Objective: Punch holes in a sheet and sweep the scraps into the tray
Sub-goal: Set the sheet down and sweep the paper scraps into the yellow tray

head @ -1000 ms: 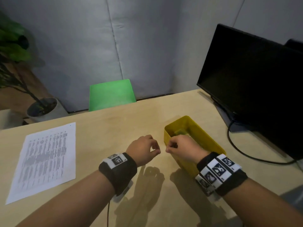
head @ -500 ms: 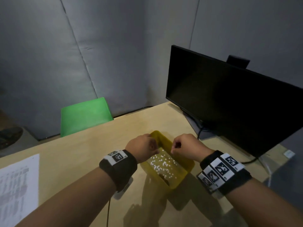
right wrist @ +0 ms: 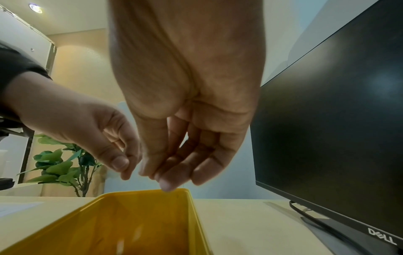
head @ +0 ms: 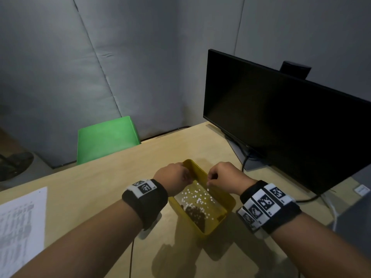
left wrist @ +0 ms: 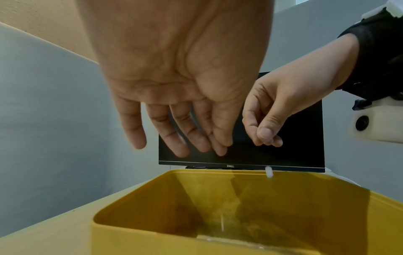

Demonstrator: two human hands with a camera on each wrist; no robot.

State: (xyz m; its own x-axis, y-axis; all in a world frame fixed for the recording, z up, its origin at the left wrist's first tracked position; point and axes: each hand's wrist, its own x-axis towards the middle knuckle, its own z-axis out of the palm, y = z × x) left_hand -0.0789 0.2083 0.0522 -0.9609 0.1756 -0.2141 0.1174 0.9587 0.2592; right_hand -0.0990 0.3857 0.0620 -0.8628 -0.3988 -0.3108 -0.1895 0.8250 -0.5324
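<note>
1. The left hand point(left wrist: 174, 82) hangs over the yellow tray point(head: 228, 199), its grip slack, fingers straight and loose, holding nothing.
2. The right hand point(left wrist: 281, 105) hovers beside it over the same tray, thumb pressed to curled fingertips. Whether a scrap is left in that pinch I cannot tell; the fingertips are too blurred.
3. Change: a second ago both hands were closed in pinches at the near left side of the tray. Half a second ago they were over its opening, and now the left has opened. One white scrap point(left wrist: 268, 171) shows mid-fall by the tray's far rim, so the hands are likely shedding the last bits.
4. White paper scraps point(head: 197, 195) lie scattered on the tray floor, too many and too small to count, next to one dark patch point(head: 195, 214) that I cannot identify.
5. That suggests the sweeping step is nearly finished; no scraps show on the desk point(head: 100, 189) around the tray.
6. Count: two hands, one tray, one printed sheet point(head: 18, 227) at the desk's left edge, well apart from the tray.
7. Also one black monitor point(head: 281, 127) at the right, one green chair point(head: 106, 137) beyond the far edge. No punch is in view.
</note>
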